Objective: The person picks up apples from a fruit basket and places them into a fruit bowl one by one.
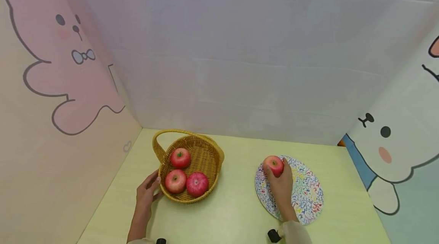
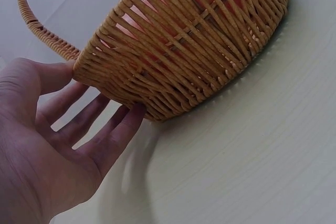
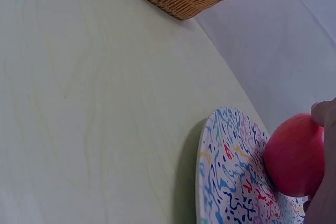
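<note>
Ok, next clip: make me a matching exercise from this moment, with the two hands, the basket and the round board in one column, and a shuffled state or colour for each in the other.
Column one
1. Left hand
2. Right hand
3. Basket
4. Round board

Column two
A. White with multicoloured squiggles
B. Has three apples inside
C. Grips a single apple
D. Touches a woven side

Right pairs: 1-D, 2-C, 3-B, 4-A

Soft, even light in the head view — wrist views dimmer, faint shadows beside plate [image 3: 233, 177] and basket [image 2: 184, 51].
</note>
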Tool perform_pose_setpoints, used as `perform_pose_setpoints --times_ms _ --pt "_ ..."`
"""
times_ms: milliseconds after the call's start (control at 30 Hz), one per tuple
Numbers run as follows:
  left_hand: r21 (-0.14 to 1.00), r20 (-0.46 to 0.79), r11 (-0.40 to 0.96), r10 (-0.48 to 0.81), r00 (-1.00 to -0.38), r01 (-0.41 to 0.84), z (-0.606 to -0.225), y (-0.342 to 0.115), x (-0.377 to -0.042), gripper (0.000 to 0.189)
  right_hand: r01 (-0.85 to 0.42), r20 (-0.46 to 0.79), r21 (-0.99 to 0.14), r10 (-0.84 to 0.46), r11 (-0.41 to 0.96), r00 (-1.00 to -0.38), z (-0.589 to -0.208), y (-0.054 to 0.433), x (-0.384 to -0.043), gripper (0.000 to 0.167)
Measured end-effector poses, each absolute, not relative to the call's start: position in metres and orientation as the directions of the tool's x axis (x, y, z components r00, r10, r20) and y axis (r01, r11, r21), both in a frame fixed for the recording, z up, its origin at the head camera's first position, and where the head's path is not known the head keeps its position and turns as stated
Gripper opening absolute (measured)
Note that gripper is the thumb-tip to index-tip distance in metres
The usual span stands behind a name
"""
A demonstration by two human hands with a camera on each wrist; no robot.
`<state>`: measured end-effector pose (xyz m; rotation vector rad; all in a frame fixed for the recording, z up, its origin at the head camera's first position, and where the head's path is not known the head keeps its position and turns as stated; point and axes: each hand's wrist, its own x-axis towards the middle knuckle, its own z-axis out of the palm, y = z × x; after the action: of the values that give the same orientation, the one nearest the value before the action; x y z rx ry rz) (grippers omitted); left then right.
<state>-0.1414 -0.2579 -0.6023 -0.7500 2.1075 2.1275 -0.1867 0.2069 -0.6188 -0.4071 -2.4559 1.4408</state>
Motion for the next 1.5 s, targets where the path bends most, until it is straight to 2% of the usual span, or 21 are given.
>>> perform_pose_setpoints --times_ms 667,1067,1500 --pt "0.929 -0.366 -0.049 -0.27 -0.89 -0.367 -0.6 -0.258 -0.14 0.054 0.06 0.149 -0.875 0.384 0.481 -0.911 -0.595 0.211 -0.187 0.076" --pt "0.926 -0.372 -0.046 -0.271 -0.888 -0.374 -0.602 -0.259 -0.14 0.054 0.038 0.168 -0.856 0.347 0.515 -0.923 -0.591 0.207 -0.182 0.077" --pt "0.924 -0.377 -0.048 -0.275 -0.884 -0.379 -0.601 -0.258 -0.14 0.055 -0.14 0.301 -0.839 0.233 0.526 -0.925 -0.588 0.198 -0.177 0.077"
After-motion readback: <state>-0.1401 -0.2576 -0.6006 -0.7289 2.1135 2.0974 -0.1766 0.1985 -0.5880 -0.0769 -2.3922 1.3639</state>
